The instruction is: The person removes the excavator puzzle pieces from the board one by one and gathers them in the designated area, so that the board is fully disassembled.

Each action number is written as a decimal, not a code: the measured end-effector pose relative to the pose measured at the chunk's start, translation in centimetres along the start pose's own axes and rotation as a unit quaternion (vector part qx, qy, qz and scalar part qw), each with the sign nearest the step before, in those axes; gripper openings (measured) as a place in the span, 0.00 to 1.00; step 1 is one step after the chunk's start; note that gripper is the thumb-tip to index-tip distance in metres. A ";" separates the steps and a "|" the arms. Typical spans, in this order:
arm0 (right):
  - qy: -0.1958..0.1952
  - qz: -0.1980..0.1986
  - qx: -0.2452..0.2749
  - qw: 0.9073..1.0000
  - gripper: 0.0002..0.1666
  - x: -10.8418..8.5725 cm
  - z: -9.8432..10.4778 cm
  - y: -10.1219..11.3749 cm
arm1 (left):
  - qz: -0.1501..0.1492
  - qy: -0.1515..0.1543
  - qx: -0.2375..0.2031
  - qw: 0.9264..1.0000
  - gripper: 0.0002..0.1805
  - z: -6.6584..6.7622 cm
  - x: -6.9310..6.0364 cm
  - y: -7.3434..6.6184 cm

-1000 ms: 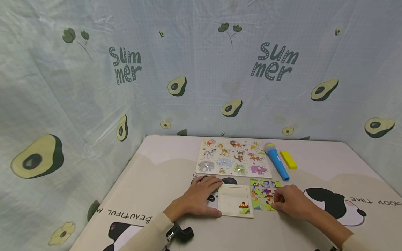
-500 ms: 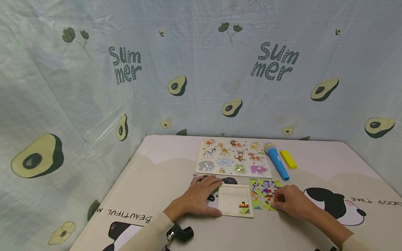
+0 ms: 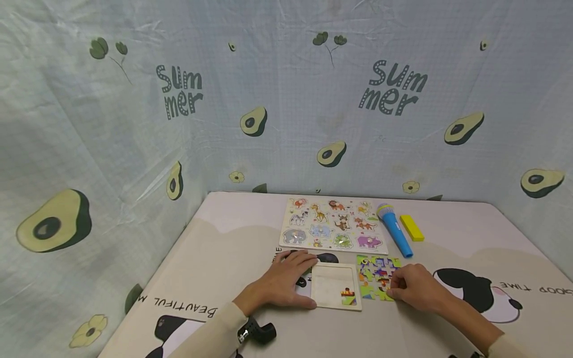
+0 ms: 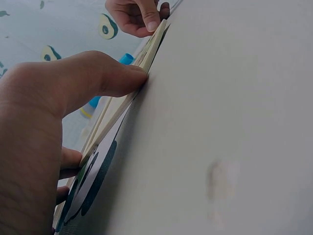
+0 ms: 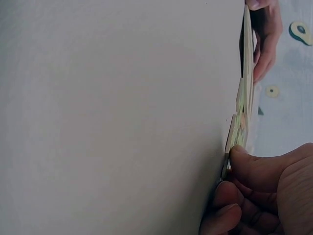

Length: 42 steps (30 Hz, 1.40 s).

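A small square wooden puzzle tray lies on the table with a few colourful jigsaw pieces in its lower right corner. My left hand holds the tray's left side, thumb at the near corner and fingers at the far one. Beside the tray, to the right, lie several jigsaw pieces fitted close together in a block. At this block's right edge my right hand pinches a jigsaw piece between thumb and curled fingers. The fingers partly hide that piece.
Behind the tray lies an animal peg puzzle board. A blue toy microphone and a yellow block sit to its right. A patterned curtain rises behind the table's far edge.
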State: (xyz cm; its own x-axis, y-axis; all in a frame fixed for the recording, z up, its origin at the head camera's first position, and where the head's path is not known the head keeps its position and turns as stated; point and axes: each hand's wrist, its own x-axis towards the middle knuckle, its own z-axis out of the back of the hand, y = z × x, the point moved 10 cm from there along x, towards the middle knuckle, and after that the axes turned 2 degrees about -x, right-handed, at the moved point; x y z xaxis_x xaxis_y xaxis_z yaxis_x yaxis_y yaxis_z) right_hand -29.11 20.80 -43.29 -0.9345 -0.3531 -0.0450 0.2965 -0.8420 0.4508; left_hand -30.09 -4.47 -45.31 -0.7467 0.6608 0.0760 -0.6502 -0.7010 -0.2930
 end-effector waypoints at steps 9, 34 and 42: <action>-0.002 -0.006 -0.006 1.000 0.12 0.2 -0.1 0.0 | 0.002 0.001 0.000 1.000 0.55 0.0 0.0 0.1; -0.009 0.114 0.045 0.992 0.06 2.1 -1.0 6.5 | -0.001 -0.001 -0.004 1.000 0.55 0.2 0.1 0.0; 0.031 0.115 0.046 0.992 0.16 2.5 -3.1 8.8 | 0.003 0.002 -0.005 1.000 0.55 0.0 -0.1 0.1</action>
State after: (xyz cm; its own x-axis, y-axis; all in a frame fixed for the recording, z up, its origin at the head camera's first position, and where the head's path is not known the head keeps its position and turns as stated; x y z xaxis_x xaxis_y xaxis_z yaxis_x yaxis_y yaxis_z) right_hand -28.28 11.25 -42.18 -0.8298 -0.5579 0.0147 0.4777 -0.6963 0.5356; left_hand -30.07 -4.59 -45.38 -0.7495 0.6582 0.0706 -0.6449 -0.7019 -0.3024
